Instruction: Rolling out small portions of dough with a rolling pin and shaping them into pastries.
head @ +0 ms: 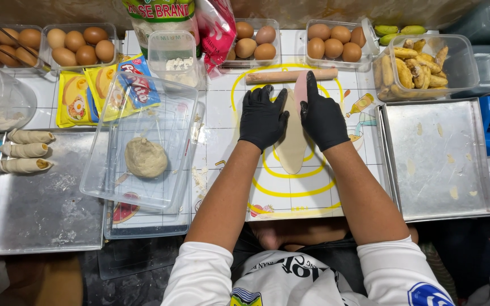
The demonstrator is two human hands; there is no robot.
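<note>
The bench (222, 107) is tiled white and crowded, with a printed rolling mat (290, 198) laid at its middle. On that mat lies the long strip of dough (291, 144), running near to far, and both gloved hands rest on it: the left hand (263, 118) lies flat with fingers spread on its left edge, the right hand (322, 115) lies flat on its right edge, neither clamped on anything. To stretch the strip well, I judge the palms should press evenly and draw outward gently, so the thin sheet widens without tearing at its narrow near end.

At the left, a large steel tray (46, 198) carries three rolled wraps (25, 151) at its far left corner. At the right, a second steel tray (438, 158) shows only scraps. Between the left tray and the mat, a clear plastic box (143, 141) holds a ball of dough (145, 157).

Just beyond the fingertips lies a wooden rolling pin (290, 75), crosswise, the closest thing that could get in the way of the stretch. Far right stands a tub of peeled bananas (418, 62); egg cartons (80, 44) line the far edge.
</note>
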